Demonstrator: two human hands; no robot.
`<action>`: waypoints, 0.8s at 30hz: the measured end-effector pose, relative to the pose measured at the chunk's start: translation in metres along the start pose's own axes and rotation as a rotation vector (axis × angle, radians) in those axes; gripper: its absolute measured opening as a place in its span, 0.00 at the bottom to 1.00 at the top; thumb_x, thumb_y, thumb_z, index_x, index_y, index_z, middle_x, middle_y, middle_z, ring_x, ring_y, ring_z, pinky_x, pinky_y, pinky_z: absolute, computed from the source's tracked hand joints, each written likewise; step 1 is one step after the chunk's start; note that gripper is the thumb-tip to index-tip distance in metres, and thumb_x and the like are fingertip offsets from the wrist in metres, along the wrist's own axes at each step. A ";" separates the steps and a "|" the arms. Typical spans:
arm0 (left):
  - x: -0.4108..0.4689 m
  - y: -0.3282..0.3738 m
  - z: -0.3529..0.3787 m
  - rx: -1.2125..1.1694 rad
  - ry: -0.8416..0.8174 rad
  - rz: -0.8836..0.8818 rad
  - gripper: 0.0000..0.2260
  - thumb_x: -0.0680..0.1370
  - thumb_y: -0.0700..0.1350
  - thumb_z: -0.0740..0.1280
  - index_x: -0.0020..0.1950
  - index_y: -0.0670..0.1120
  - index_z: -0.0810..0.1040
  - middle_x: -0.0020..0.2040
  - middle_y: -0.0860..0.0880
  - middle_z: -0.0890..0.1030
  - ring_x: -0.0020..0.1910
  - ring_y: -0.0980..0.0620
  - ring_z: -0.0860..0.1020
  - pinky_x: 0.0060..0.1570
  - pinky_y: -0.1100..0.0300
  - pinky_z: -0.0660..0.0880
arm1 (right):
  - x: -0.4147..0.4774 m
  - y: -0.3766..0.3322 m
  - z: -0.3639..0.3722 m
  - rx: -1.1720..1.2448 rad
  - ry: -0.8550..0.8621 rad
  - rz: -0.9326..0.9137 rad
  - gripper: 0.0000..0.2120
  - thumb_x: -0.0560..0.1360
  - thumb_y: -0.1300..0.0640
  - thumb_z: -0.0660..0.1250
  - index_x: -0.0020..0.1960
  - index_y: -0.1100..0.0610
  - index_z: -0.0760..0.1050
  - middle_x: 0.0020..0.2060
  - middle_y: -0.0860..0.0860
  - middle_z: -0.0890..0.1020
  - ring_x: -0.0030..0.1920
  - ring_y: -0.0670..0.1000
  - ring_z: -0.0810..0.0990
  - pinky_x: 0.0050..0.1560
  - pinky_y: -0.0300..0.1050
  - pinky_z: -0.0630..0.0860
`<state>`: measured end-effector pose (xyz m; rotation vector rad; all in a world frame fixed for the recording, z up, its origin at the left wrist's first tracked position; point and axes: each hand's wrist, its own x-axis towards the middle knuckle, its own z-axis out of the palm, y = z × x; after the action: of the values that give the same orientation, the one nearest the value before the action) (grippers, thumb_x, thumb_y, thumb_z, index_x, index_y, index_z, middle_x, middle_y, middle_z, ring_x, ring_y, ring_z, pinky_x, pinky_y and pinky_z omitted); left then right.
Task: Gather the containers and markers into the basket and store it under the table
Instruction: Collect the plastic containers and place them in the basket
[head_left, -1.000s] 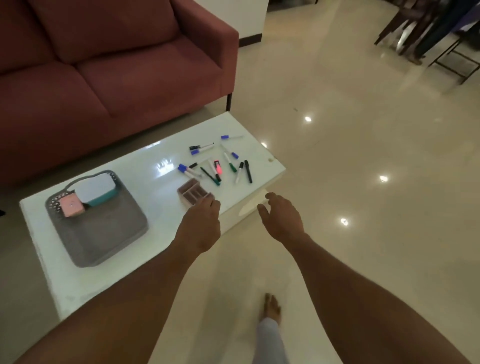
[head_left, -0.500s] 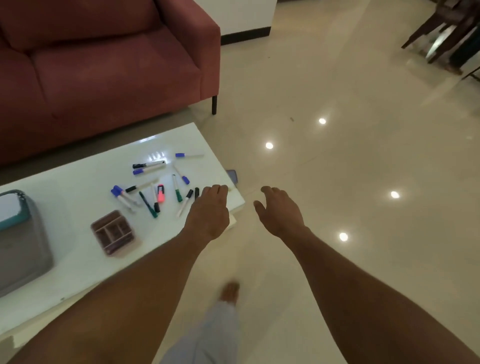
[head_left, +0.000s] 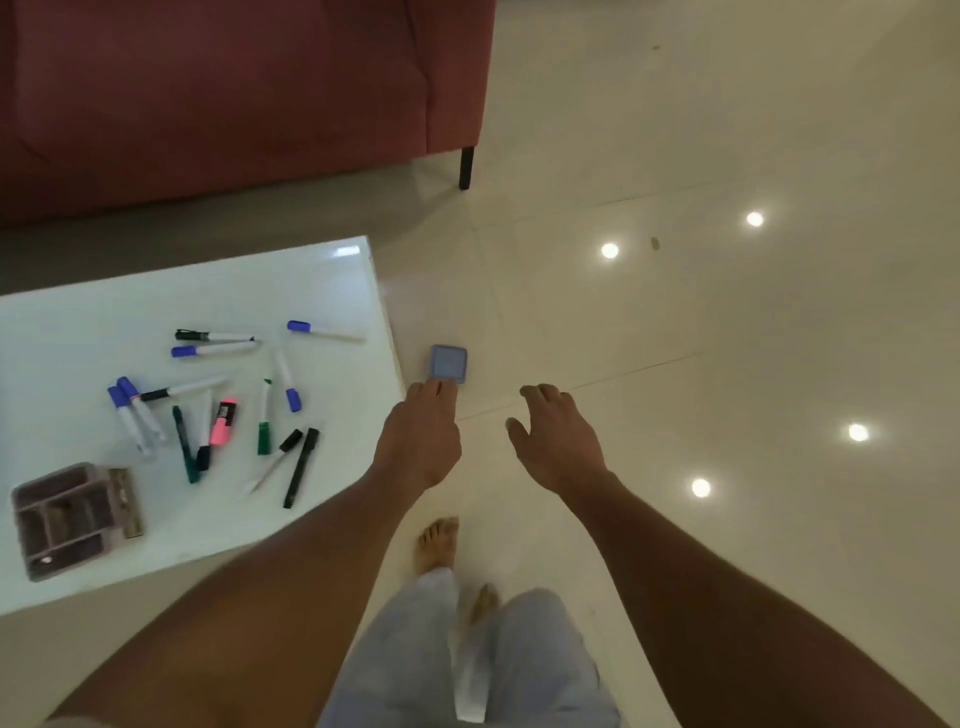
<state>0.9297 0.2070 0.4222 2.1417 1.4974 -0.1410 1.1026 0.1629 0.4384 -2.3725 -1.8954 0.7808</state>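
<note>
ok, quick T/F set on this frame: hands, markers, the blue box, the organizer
1. Both hands are empty. True: the left hand and right hand hold nothing, fingers spread.
2. The small blue container sits on the table. False: it lies on the floor just off the table's corner.
3. The markers are already in the basket. False: they lie scattered on the table, such as the pink highlighter; no basket is in view.
4. The compartment organizer stands on the table near the front edge. True.
5. The right hand hangs over the tabletop. False: it is over the floor.
</note>
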 end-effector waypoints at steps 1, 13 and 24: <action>0.017 0.006 0.000 -0.012 0.010 -0.029 0.20 0.76 0.39 0.58 0.69 0.43 0.67 0.64 0.44 0.73 0.61 0.44 0.73 0.55 0.50 0.76 | 0.019 0.009 -0.004 0.013 -0.014 -0.010 0.19 0.79 0.50 0.60 0.66 0.57 0.68 0.62 0.53 0.74 0.62 0.55 0.71 0.53 0.51 0.74; 0.256 0.000 0.196 -0.202 -0.007 -0.474 0.20 0.77 0.40 0.60 0.70 0.45 0.67 0.67 0.47 0.71 0.64 0.48 0.72 0.60 0.53 0.74 | 0.288 0.147 0.192 0.152 -0.373 -0.040 0.24 0.80 0.48 0.60 0.73 0.55 0.62 0.70 0.52 0.68 0.69 0.54 0.68 0.64 0.52 0.71; 0.414 -0.132 0.383 -0.350 0.206 -0.744 0.20 0.78 0.49 0.64 0.63 0.35 0.68 0.59 0.36 0.75 0.58 0.36 0.74 0.53 0.45 0.73 | 0.445 0.196 0.382 0.589 -0.628 0.205 0.38 0.73 0.45 0.71 0.76 0.53 0.57 0.69 0.53 0.71 0.65 0.54 0.74 0.63 0.49 0.74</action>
<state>1.0480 0.4115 -0.1066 1.2821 2.1907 0.0837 1.2007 0.4049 -0.1226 -2.0832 -1.2517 1.9584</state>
